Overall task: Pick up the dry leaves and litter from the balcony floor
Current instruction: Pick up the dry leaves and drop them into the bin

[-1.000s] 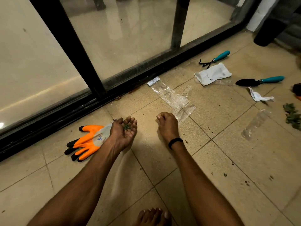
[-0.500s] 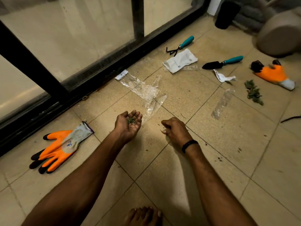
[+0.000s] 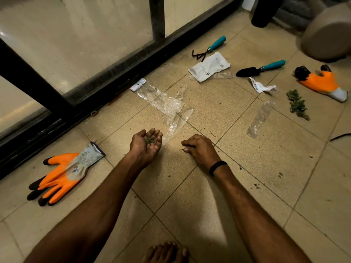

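Note:
My left hand (image 3: 146, 147) is turned palm up and cupped just above the floor tiles, with a small heap of dry leaf bits (image 3: 150, 140) lying in it. Just to its right, my right hand (image 3: 201, 149) rests knuckles up on the floor, its curled fingertips pinching a tiny leaf bit. A pile of green-brown leaves (image 3: 297, 105) lies far right. Litter lies beyond the hands: a crumpled clear plastic wrapper (image 3: 161, 99), a clear plastic strip (image 3: 260, 118), a white packet (image 3: 209, 66) and a torn white paper scrap (image 3: 260, 86). Small dark crumbs (image 3: 279, 174) dot the tiles at right.
One orange glove (image 3: 62, 173) lies at left, another orange glove (image 3: 321, 81) at far right. A teal-handled trowel (image 3: 260, 69) and hand rake (image 3: 210, 47) lie at the back. A round pot (image 3: 328, 33) stands back right. The black sliding-door frame (image 3: 114, 76) runs along the left. My bare foot (image 3: 165, 253) is at the bottom.
My view has swung right, bringing the pot, the second glove and the leaf pile into sight. My right hand went from flat on the tile to curled, fingertips pinching. The left hand stays cupped.

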Demonstrator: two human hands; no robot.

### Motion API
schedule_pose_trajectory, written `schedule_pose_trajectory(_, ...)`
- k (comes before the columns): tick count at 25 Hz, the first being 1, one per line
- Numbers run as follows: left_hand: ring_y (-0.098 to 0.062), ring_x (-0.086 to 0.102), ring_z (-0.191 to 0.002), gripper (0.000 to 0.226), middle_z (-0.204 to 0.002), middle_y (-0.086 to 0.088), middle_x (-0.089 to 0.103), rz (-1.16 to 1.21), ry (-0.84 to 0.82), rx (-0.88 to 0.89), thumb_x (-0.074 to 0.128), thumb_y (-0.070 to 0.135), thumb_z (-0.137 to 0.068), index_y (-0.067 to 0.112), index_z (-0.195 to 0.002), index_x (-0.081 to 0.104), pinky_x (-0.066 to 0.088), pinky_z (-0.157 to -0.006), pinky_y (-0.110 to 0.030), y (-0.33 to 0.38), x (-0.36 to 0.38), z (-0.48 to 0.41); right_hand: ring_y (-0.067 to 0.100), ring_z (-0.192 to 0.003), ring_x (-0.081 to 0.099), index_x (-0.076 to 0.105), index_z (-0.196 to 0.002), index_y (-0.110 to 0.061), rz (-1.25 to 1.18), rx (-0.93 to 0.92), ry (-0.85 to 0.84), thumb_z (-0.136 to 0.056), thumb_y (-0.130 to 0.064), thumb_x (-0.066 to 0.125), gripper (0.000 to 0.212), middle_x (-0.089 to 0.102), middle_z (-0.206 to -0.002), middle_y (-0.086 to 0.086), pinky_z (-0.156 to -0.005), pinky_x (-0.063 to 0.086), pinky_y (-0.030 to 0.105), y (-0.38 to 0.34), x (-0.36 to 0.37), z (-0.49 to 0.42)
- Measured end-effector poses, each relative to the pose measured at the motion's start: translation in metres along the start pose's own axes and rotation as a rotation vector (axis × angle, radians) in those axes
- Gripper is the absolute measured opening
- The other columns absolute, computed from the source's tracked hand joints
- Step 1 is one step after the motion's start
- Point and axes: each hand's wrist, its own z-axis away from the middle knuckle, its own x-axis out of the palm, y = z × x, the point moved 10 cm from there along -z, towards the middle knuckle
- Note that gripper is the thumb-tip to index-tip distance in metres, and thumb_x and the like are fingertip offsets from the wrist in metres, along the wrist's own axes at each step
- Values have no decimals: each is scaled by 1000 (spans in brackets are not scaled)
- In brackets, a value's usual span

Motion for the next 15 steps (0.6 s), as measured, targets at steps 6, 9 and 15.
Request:
schedule_pose_trajectory(6, -22, 68, -79, 39, -80, -10, 71, -21, 5, 11, 39, 31, -105, 7, -91, 66, 54, -69, -27, 0, 4, -8, 19, -87, 58, 77, -91, -13, 82, -63, 192, -83, -18, 74, 10, 67, -88, 1, -79, 47, 29, -1, 4, 1)
schedule_pose_trajectory(9, -22, 67, -78, 40, -81, -10, 71, -45, 3, 13, 38, 31, -106, 7, -90, 65, 54, -69, -28, -4, 6, -10, 20, -83, 54, 70, -81, -12, 189, -137, 273, -85, -9, 70, 6, 64, -82, 1, -71, 48, 31, -9, 8, 4)
schedule_pose_trajectory(15, -26, 67, -89, 44, -94, -15, 70, -109, -24, 1, 34, 33, -107, 3, -96, 65, 55, -89, -33, -23, 22, -8, 4, -80, 60, 69, -83, -10, -111, 97, 349, -93, -18, 63, 14, 66, -81, -5, -71, 50, 23, 1, -30, -1)
